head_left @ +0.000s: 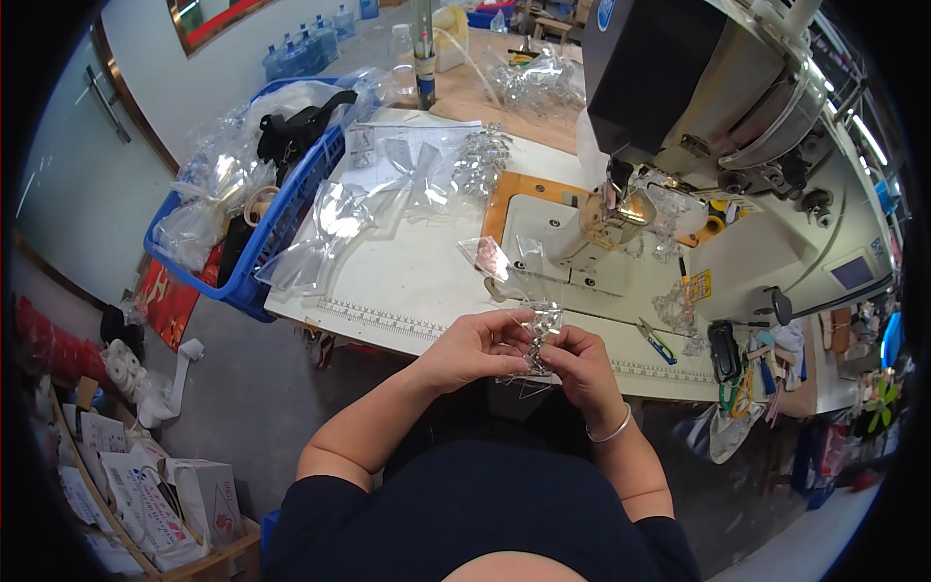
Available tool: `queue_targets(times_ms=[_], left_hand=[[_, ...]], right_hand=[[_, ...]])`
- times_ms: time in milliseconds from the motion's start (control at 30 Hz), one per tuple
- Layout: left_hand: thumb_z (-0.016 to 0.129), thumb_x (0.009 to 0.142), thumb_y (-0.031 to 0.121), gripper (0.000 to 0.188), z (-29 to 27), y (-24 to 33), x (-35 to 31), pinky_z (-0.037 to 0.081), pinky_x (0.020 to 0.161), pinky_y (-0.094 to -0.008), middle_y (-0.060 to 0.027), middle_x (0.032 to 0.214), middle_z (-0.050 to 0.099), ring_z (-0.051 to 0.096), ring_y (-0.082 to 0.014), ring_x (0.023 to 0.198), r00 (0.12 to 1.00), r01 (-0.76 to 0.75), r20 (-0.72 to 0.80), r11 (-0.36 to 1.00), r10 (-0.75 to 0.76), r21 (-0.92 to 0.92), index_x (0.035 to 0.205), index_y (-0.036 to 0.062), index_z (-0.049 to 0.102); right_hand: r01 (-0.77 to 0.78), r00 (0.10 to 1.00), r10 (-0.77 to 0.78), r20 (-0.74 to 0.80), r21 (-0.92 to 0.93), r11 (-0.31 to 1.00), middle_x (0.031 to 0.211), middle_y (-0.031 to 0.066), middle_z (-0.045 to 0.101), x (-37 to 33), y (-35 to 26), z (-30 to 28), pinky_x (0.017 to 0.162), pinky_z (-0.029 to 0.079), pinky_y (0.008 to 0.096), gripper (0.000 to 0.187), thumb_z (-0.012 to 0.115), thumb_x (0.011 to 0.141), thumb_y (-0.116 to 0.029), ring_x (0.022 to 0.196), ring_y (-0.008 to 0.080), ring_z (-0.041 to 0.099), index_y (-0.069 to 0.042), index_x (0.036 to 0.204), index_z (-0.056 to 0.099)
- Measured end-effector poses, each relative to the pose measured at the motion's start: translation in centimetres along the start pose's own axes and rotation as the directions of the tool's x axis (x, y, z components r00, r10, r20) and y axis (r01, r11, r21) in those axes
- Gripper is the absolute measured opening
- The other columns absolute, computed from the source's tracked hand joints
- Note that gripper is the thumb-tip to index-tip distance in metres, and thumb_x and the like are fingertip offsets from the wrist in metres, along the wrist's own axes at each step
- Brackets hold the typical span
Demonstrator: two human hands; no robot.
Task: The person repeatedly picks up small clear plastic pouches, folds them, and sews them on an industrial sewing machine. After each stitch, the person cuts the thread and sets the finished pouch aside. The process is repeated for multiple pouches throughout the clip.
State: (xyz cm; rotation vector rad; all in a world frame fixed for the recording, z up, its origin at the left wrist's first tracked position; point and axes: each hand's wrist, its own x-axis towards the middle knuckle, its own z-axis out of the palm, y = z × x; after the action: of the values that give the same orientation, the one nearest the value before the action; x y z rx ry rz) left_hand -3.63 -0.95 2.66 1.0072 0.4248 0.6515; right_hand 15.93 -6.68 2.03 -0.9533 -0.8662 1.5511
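My left hand (470, 351) and my right hand (579, 367) meet at the table's front edge. Between their fingertips they pinch a bunch of small, shiny transparent plastic pieces (543, 320), with thin thread-like strands hanging below. Just beyond the hands, a transparent plastic sheet (488, 257) sticks up near the sewing machine (669, 97). The machine's needle area stands over a pale plate set in an orange-brown board (529, 184). More transparent sheets (344, 213) lie to the left on the white table (383, 272), beside a heap of glittering small pieces (482, 160).
A blue basket (291, 199) full of plastic bags and black items stands left of the table. Thread snips (657, 341) and a black case (723, 349) lie at the right front edge. Cardboard boxes (145, 495) sit lower left. Water jugs (308, 47) stand by the far wall.
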Motion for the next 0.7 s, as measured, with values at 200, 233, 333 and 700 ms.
queue_targets(times_ms=[200, 233, 333, 700], left_hand=[[0.071, 0.074, -0.004, 0.062, 0.0, 0.3, 0.0, 0.048, 0.086, -0.0249, -0.0080, 0.102, 0.055, 0.056, -0.0132, 0.094, 1.000, 0.004, 0.003, 1.000, -0.004, 0.028, 0.130, -0.0014, 0.045], [0.070, 0.074, -0.004, 0.061, 0.2, 0.2, 0.0, 0.048, 0.085, -0.0247, -0.0080, 0.102, 0.055, 0.056, -0.0131, 0.093, 1.000, -0.003, -0.010, 0.999, 0.003, 0.036, 0.130, -0.0014, 0.045], [0.070, 0.074, -0.005, 0.061, 0.2, 0.0, 0.0, 0.048, 0.084, -0.0241, -0.0079, 0.101, 0.055, 0.057, -0.0130, 0.092, 0.999, -0.016, -0.031, 0.999, 0.017, 0.041, 0.130, -0.0015, 0.046], [0.070, 0.075, -0.004, 0.052, 0.7, -0.3, -0.2, 0.049, 0.076, -0.0222, -0.0061, 0.095, 0.056, 0.057, -0.0106, 0.084, 0.987, -0.021, -0.159, 0.995, 0.036, 0.099, 0.124, -0.0008, 0.051]], right_hand=[[-0.013, 1.000, 0.014, 0.003, -0.042, 0.999, 0.082, 0.0066, 0.064, 0.1, -0.1, 0.0, 0.071, 0.048, 0.0237, 0.012, 0.066, 0.080, -0.004, 0.074, 0.0114, 0.059, 0.003, 0.089, 0.061], [-0.014, 1.000, 0.014, 0.003, -0.031, 0.999, 0.082, 0.0066, 0.064, 0.1, -0.1, 0.0, 0.071, 0.048, 0.0237, 0.012, 0.066, 0.080, -0.004, 0.074, 0.0114, 0.059, 0.003, 0.089, 0.061], [-0.018, 1.000, 0.018, -0.001, -0.003, 1.000, 0.082, 0.0066, 0.064, 0.2, 0.2, -0.1, 0.071, 0.048, 0.0236, 0.012, 0.066, 0.081, -0.005, 0.075, 0.0115, 0.059, 0.003, 0.089, 0.061], [-0.008, 1.000, 0.008, -0.014, -0.015, 1.000, 0.082, 0.0039, 0.062, 0.3, 0.8, 0.3, 0.072, 0.048, 0.0228, 0.009, 0.064, 0.080, -0.002, 0.074, 0.0103, 0.058, -0.001, 0.087, 0.059]])
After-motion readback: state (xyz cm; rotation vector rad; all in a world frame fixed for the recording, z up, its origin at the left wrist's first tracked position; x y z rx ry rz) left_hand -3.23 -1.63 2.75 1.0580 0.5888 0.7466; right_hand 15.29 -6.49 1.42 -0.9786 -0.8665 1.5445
